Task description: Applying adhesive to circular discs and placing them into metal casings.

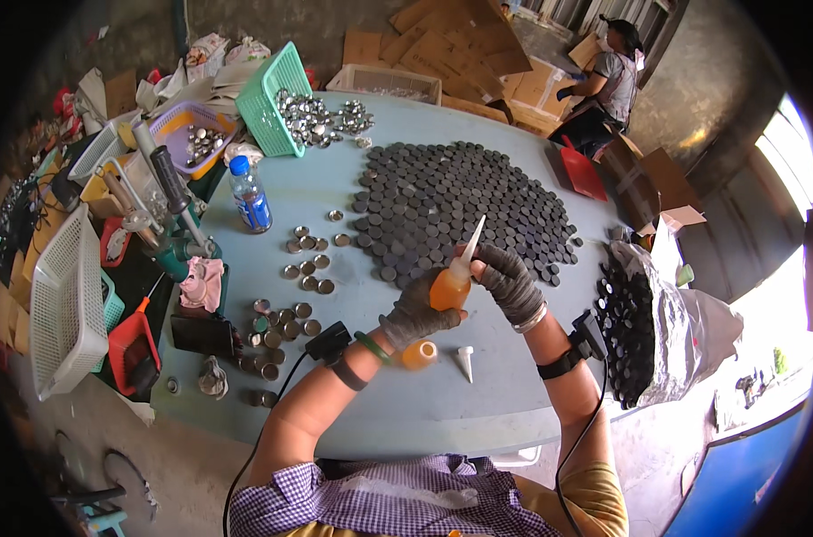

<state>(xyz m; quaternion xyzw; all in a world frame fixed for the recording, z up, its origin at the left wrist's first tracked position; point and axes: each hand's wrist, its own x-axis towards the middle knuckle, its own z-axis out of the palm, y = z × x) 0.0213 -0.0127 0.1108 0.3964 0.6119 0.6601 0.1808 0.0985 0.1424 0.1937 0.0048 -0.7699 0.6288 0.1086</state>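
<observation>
My left hand (414, 311), in a dark fingerless glove, grips a small squeeze bottle (449, 290) of orange liquid. The bottle is tilted, its long pale nozzle (473, 238) pointing up and away from me. At the nozzle's base are the closed fingers of my right hand (509, 285), gloved the same way. Below my hands a second orange bottle (420, 354) lies on the table, its neck without a nozzle. Beside it rests a loose white nozzle (465, 362). Just beyond my hands spreads a wide layer of round black discs (460, 192).
Small metal cups (286, 324) stand left of my forearm; a blue-capped bottle (251, 197) stands behind them. A tipped green basket (277, 103) spills metal parts. A hand press (175, 192) is at left. A bag of black discs (635, 322) sits right. Another person (608, 85) is at back right.
</observation>
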